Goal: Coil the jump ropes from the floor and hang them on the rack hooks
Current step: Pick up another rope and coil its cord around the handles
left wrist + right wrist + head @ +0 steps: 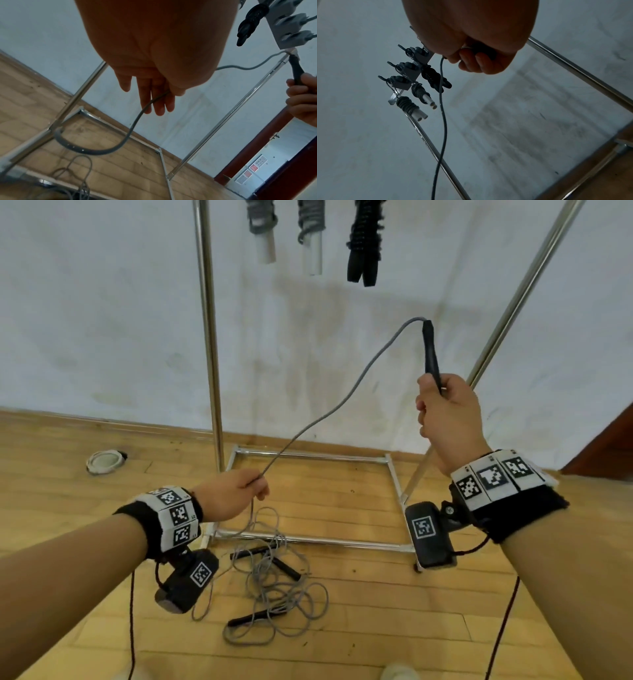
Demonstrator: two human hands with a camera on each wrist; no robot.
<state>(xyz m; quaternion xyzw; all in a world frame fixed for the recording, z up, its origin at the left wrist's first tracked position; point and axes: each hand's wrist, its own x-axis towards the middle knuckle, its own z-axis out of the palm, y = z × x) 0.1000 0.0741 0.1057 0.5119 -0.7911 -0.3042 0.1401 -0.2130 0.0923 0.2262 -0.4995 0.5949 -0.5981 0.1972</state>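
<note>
My right hand (445, 412) grips a black jump-rope handle (431, 354) upright in front of the rack. Its grey cord (346, 402) arcs down and left to my left hand (236, 491), which pinches it between thumb and fingers; in the left wrist view the cord (137, 119) runs across the fingers (154, 97). Below, grey cords lie tangled on the floor (277, 587) with three black handles (255, 616) among them. Three coiled ropes hang from the rack hooks (406, 71): two grey with white handles (265, 244), one black (363, 244).
The metal rack has two chrome uprights (209, 337) and a rectangular base frame (308, 539) on the wooden floor, close to a white wall. A round floor fitting (104, 462) sits at the left. A dark red door frame (257, 146) stands at the right.
</note>
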